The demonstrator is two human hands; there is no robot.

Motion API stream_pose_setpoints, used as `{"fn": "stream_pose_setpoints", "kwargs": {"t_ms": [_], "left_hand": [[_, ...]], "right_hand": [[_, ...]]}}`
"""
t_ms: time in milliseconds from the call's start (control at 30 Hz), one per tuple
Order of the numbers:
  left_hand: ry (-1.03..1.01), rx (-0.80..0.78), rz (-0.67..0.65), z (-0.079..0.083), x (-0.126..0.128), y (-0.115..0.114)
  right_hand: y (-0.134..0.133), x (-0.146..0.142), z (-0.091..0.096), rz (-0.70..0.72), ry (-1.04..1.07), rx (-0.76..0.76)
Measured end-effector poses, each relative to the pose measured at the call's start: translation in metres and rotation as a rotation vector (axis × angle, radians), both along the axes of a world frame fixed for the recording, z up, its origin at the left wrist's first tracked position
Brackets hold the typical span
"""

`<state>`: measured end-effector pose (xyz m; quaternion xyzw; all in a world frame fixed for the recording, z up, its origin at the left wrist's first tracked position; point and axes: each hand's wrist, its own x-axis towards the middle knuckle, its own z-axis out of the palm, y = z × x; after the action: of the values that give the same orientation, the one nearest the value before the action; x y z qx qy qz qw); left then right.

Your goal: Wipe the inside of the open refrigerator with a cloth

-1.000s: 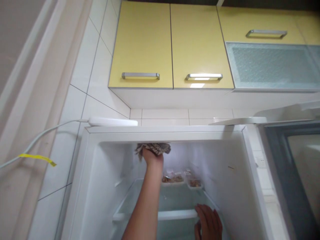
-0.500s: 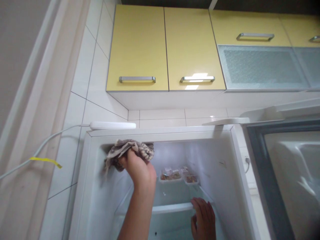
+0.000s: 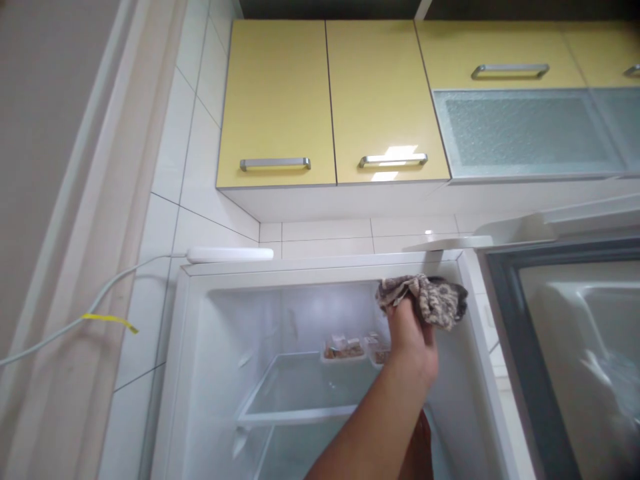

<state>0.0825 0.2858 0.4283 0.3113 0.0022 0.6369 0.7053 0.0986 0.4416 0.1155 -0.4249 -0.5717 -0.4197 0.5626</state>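
Note:
My left hand (image 3: 411, 327) is closed around a crumpled brown-and-cream patterned cloth (image 3: 440, 301). It holds the cloth up at the top right corner inside an open refrigerator (image 3: 200, 387), against the ceiling or side wall; exactly which I cannot tell. The left forearm crosses in front of the glass shelf (image 3: 300, 383) and its white front edge. Behind that forearm, low on the right, only a dark strip of my right hand (image 3: 423, 443) shows, its fingers hidden. Clear food trays (image 3: 344, 348) sit at the back of the shelf, one partly covered by my arm.
The refrigerator door (image 3: 580, 360) stands open on the right. Above hang yellow cabinets (image 3: 280, 100) with metal handles. A white flat device (image 3: 230, 254) with a cable (image 3: 113, 283) lies on the refrigerator's top left. A beige curtain or door frame (image 3: 100, 233) is at the left.
My left hand has carried the cloth from the refrigerator's top left corner across to the top right. My right hand, earlier visible at the shelf's front edge, is now mostly behind the left forearm.

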Motion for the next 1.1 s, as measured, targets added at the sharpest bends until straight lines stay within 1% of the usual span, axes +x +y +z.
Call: {"fn": "stream_pose_setpoints", "kwargs": {"t_ms": [33,100,167,267,333,400,467,567,633,667,733,800,900,1000,1067,1100], "left_hand": [[-0.003,0.0,-0.024,0.001,-0.002,0.003],[-0.005,0.005,-0.03,0.004,-0.013,0.012],[0.004,0.023,0.017,0.006,-0.029,0.021],[0.0,0.083,0.131,0.008,-0.063,0.03],[-0.024,0.134,0.208,0.009,-0.091,0.034],[-0.027,0.146,0.282,0.013,-0.124,0.038],[-0.033,0.076,0.369,0.018,-0.16,0.043],[-0.073,0.023,0.575,0.027,-0.212,0.053],[-0.056,0.022,0.677,0.031,-0.238,0.056],[-0.037,0.028,0.688,0.031,-0.248,0.055],[0.0,0.061,0.672,0.029,-0.26,0.048],[0.015,0.087,0.664,0.023,-0.265,0.033],[-0.018,0.088,0.757,0.012,-0.267,0.002],[-0.034,0.132,0.854,0.006,-0.267,-0.025],[-0.026,0.139,0.881,0.005,-0.266,-0.031],[-0.023,0.134,0.881,0.005,-0.266,-0.03]], "right_hand": [[-0.004,-0.001,0.002,-0.015,-0.009,-0.014],[-0.015,-0.004,0.009,-0.06,-0.038,-0.023],[-0.025,-0.005,0.017,-0.079,-0.042,-0.036],[-0.034,-0.005,0.023,-0.055,-0.038,-0.058],[-0.036,-0.005,0.024,-0.042,-0.04,-0.074],[-0.035,-0.005,0.022,-0.036,-0.041,-0.083],[-0.034,-0.006,0.021,-0.033,-0.031,-0.09],[-0.035,-0.008,0.021,-0.03,-0.014,-0.105],[-0.036,-0.008,0.021,-0.024,-0.012,-0.114],[-0.037,-0.007,0.022,-0.019,-0.016,-0.119],[-0.04,-0.006,0.023,-0.011,-0.027,-0.128],[-0.041,-0.005,0.024,-0.011,-0.036,-0.132],[-0.04,-0.004,0.024,-0.019,-0.04,-0.115],[-0.034,-0.007,0.023,-0.028,-0.022,-0.074],[-0.03,-0.009,0.02,-0.037,0.0,-0.049],[-0.028,-0.009,0.019,-0.04,0.007,-0.045]]}}
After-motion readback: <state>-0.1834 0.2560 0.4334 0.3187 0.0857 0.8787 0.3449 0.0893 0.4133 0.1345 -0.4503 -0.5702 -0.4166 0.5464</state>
